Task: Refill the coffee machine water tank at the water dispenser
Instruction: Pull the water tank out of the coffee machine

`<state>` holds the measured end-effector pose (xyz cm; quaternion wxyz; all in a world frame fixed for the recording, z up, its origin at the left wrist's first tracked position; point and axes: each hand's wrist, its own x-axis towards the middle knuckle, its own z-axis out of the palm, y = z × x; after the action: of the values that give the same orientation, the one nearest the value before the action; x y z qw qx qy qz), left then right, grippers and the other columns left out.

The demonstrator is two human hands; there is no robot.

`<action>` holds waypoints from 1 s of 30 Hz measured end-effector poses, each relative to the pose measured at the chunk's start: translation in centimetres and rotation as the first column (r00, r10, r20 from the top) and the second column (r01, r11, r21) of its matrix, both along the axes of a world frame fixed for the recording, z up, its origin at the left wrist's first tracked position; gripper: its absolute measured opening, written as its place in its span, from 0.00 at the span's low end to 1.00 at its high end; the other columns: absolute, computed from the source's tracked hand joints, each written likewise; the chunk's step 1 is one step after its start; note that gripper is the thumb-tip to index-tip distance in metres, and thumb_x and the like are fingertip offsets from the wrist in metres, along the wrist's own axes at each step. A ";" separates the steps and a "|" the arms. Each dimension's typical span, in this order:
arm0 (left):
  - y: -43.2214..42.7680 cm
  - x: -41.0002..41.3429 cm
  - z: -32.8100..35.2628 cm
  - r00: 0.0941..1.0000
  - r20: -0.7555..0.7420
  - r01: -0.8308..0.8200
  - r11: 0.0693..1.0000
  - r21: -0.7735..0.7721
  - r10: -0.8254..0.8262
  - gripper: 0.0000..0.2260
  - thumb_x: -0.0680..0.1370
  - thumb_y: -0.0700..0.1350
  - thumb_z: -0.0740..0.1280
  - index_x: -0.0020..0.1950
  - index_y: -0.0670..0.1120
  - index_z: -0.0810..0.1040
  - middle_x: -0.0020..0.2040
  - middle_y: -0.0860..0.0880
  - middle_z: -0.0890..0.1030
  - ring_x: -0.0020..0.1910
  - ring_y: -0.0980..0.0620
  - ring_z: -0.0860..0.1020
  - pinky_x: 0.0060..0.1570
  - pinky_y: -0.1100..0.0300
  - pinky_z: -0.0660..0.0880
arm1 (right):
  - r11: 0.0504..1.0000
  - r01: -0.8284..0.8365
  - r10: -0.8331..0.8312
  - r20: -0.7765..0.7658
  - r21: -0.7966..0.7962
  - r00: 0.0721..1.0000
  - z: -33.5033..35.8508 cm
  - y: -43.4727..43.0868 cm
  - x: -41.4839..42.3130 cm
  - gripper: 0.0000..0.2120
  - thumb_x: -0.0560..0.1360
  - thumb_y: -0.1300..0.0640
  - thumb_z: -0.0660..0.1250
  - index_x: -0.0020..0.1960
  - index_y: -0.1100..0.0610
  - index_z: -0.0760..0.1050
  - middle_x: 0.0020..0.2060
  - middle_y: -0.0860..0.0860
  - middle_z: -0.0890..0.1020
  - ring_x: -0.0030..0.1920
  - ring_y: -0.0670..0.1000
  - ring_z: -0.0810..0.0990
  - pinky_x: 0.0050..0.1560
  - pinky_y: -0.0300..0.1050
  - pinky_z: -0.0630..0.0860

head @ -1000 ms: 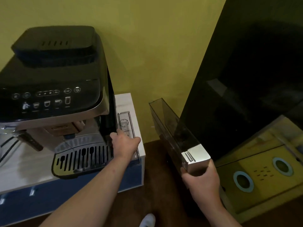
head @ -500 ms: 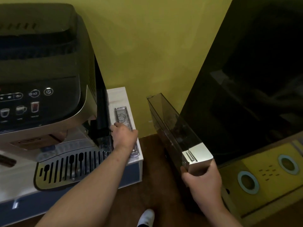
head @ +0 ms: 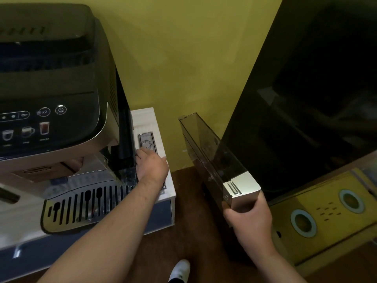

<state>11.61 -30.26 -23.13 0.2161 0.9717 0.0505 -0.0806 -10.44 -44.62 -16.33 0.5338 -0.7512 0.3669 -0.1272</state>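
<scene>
Water tank [head: 212,160]: long, narrow, smoky clear body with a silver front end, held off the coffee machine, in the air to the machine's right, above dark brown floor [head: 189,211]. Open top up; back end tilted up toward the yellow wall [head: 183,58]. No water level readable inside.

Right hand [head: 247,218] grasps the tank at its silver front end, fingers wrapped under and around the lower corner, thumb side against the silver face.

Left hand [head: 152,166] lies on a flat clear lid piece [head: 147,140] just right of the coffee machine [head: 57,99], fingers curled down onto it; whether they pinch it or only press on it, cannot tell. The lid lies flat on the white counter top [head: 151,119], along the machine's right flank, its far end showing beyond the knuckles.

Coffee machine: black top, lit icon panel with cup symbols and a power button; silver drip tray [head: 81,203] with slotted grille at its base, nearer the camera.

Right of the tank, well away from the machine: tall glossy black panel [head: 306,99], leaning across the view. Below it a yellow surface with two ringed round openings [head: 303,222] and a group of small slots.

One white shoe [head: 180,270] on the floor, near the bottom edge, below the tank
</scene>
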 end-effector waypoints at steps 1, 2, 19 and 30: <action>0.1 -0.1 0.4 0.998 0.055 0.034 0.999 0.014 -0.035 0.38 0.80 0.55 0.62 0.78 0.33 0.51 0.77 0.33 0.59 0.76 0.36 0.59 0.74 0.45 0.62 | 1.000 -0.006 0.006 0.003 0.000 1.000 0.1 0.0 -0.1 0.30 0.59 0.67 0.78 0.55 0.49 0.72 0.47 0.47 0.79 0.48 0.45 0.78 0.40 0.35 0.73; 0.1 -0.2 0.9 0.991 0.104 0.078 0.997 0.018 -0.080 0.37 0.80 0.56 0.61 0.79 0.34 0.50 0.78 0.34 0.56 0.78 0.37 0.55 0.76 0.45 0.57 | 1.000 -0.011 0.011 0.008 -0.002 1.000 0.3 0.0 -0.1 0.30 0.60 0.67 0.78 0.56 0.49 0.71 0.48 0.47 0.79 0.48 0.44 0.77 0.39 0.34 0.72; 3.6 -6.7 10.1 0.972 -0.236 -0.233 0.160 -0.959 0.003 0.28 0.77 0.64 0.60 0.65 0.45 0.78 0.63 0.43 0.81 0.66 0.45 0.77 0.69 0.48 0.70 | 0.973 -0.218 0.201 0.195 0.070 0.960 7.3 -1.8 -10.1 0.33 0.61 0.76 0.73 0.54 0.44 0.72 0.48 0.47 0.84 0.52 0.47 0.81 0.53 0.56 0.78; 6.1 -20.2 14.3 0.995 -0.077 -0.069 0.117 -0.991 -0.067 0.17 0.73 0.55 0.60 0.45 0.45 0.81 0.37 0.47 0.82 0.42 0.46 0.78 0.46 0.51 0.69 | 0.898 -0.356 0.254 0.355 0.259 0.900 10.7 -2.2 -20.8 0.40 0.50 0.47 0.76 0.62 0.45 0.72 0.55 0.49 0.82 0.54 0.49 0.81 0.49 0.46 0.77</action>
<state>-8.62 -24.15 -8.85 0.8043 0.5767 -0.0045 -0.1433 -31.27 -46.83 -5.65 0.7121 -0.6744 0.1696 -0.0972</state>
